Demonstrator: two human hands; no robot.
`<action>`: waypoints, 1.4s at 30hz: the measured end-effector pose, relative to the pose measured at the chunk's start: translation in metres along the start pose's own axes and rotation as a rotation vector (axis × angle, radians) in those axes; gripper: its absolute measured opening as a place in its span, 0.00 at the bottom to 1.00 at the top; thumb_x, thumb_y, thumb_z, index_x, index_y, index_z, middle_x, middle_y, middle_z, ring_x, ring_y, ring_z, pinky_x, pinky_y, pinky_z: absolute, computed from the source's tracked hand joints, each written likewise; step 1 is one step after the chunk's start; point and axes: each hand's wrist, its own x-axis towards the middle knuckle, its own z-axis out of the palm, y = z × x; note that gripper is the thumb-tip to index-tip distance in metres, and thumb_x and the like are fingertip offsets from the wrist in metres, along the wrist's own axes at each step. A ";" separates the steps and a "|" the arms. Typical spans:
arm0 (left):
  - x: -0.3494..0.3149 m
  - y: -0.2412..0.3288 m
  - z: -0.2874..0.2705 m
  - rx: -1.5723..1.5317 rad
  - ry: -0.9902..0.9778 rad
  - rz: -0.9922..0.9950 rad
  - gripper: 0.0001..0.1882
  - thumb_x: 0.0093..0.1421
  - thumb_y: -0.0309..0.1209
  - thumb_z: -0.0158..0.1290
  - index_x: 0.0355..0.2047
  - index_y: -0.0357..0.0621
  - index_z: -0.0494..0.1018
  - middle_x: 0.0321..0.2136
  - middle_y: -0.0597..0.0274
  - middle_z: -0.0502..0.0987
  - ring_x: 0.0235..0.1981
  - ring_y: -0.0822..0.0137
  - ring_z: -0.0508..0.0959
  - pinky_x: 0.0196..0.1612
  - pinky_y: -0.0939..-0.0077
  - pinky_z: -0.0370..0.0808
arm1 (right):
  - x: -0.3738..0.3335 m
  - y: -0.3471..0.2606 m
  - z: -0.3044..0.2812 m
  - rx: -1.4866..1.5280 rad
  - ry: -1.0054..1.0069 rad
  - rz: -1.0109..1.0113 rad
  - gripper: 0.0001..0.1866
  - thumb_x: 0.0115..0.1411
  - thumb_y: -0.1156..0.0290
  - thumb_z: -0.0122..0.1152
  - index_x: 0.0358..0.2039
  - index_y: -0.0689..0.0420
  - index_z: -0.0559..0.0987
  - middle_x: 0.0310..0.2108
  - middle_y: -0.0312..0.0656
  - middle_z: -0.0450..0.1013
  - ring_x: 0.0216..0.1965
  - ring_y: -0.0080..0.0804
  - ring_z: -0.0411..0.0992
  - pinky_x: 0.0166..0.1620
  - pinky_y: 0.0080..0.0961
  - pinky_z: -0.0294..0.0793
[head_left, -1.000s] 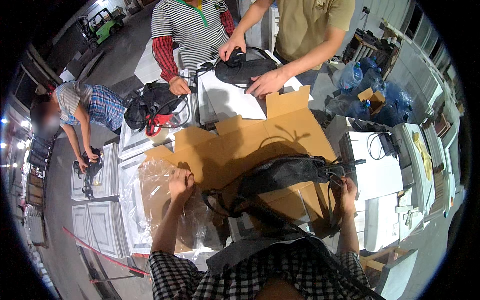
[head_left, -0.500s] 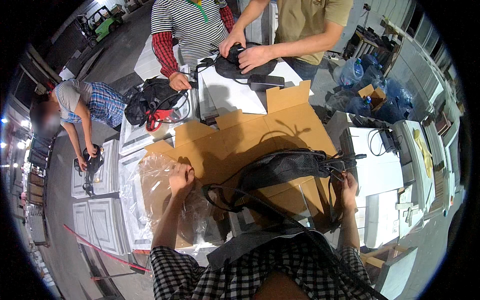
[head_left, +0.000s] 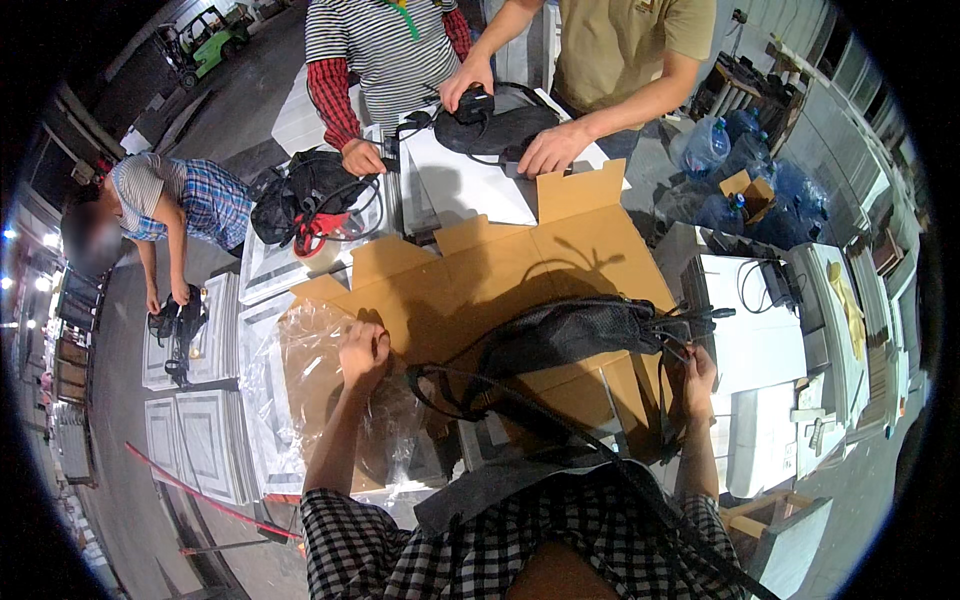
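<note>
One hand, the left [head_left: 363,352], curls beside plastic film [head_left: 312,350], its grip unclear; a black mesh bag [head_left: 565,335] lies crosswise on opened cardboard [head_left: 480,270], long axis rising slightly rightward, cables [head_left: 690,322] protruding from its right end; the right hand [head_left: 699,372] pinches one cable; beyond, bluish bottles [head_left: 703,150] cluster.

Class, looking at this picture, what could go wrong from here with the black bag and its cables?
1. The right hand pinches a cable at the bag's end; a hard pull might strain it.
2. The long strap loops loosely and could snag.
3. Crumpled clear plastic lies by the left hand and might tangle with the strap.
</note>
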 end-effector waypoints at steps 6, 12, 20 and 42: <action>-0.001 -0.002 0.001 0.002 -0.009 -0.015 0.04 0.48 0.28 0.53 0.24 0.46 0.70 0.25 0.59 0.70 0.29 0.53 0.71 0.33 0.61 0.68 | -0.003 -0.015 0.003 -0.030 0.001 0.044 0.08 0.61 0.81 0.42 0.35 0.66 0.72 0.30 0.34 0.68 0.33 0.18 0.64 0.38 0.14 0.62; 0.001 -0.001 0.001 -0.002 0.006 0.007 0.04 0.49 0.28 0.53 0.24 0.46 0.70 0.24 0.59 0.69 0.27 0.53 0.71 0.32 0.61 0.67 | -0.001 -0.010 0.003 0.011 -0.009 0.039 0.07 0.61 0.79 0.41 0.33 0.64 0.71 0.29 0.34 0.67 0.32 0.19 0.63 0.37 0.15 0.61; 0.000 -0.003 0.002 -0.018 0.007 -0.005 0.04 0.48 0.28 0.54 0.24 0.46 0.69 0.24 0.59 0.69 0.27 0.54 0.71 0.31 0.62 0.67 | -0.002 -0.016 0.008 0.014 0.029 0.027 0.06 0.61 0.78 0.44 0.31 0.61 0.72 0.24 0.28 0.61 0.24 0.13 0.54 0.27 0.13 0.52; 0.000 0.001 -0.001 0.001 -0.015 -0.034 0.04 0.49 0.28 0.53 0.25 0.46 0.69 0.25 0.59 0.69 0.28 0.54 0.70 0.33 0.61 0.67 | -0.001 -0.009 0.002 -0.009 -0.007 0.074 0.07 0.61 0.80 0.41 0.33 0.64 0.71 0.30 0.35 0.67 0.33 0.19 0.63 0.37 0.15 0.61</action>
